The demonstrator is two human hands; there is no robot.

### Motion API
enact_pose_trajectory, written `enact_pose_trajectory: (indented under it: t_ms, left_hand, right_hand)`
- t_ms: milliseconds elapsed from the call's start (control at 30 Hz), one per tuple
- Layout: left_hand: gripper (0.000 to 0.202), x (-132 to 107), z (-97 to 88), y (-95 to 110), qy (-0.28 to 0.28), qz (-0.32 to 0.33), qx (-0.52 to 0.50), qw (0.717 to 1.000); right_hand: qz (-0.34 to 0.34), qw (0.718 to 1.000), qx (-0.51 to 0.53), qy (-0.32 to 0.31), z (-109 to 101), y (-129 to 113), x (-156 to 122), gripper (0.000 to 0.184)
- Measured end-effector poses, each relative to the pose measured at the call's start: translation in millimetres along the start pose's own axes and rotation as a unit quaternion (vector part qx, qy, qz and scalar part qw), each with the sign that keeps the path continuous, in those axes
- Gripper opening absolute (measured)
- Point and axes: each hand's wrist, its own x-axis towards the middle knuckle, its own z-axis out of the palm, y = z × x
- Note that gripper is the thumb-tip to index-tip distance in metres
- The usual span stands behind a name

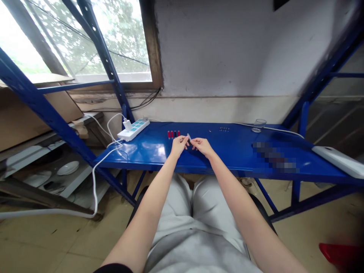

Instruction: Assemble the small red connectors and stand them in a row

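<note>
Both my hands meet over the middle of the blue metal shelf [159, 151]. My left hand [179, 144] and my right hand [201, 145] pinch a small slim object [189, 138] between their fingertips; it is too small to name. Just behind my left hand stands a short row of small red and dark upright pieces [173, 134]. A cluster of tiny dark parts [224, 129] lies further back to the right.
A white power strip [133, 129] with a plugged charger and white cable lies at the shelf's back left. A small glass [259, 125] stands at the back right. A white flat item [338, 160] rests at the far right. Blue rack struts rise on both sides.
</note>
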Motion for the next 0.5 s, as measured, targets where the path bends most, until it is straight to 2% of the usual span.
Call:
enact_pose_trajectory:
  t_ms: [200,500]
  left_hand:
    - [0.036,-1.2,-0.1,-0.2,-0.004,0.007,0.001,1.0]
    - [0.04,-2.6,-0.6,0.9,-0.016,0.016,0.012,1.0]
  right_hand:
    - [-0.018,1.0,-0.013,0.006,-0.4,-4.5,-3.1,0.042]
    - [0.004,0.999,0.028,-0.016,0.7,-5.2,-4.3,0.045]
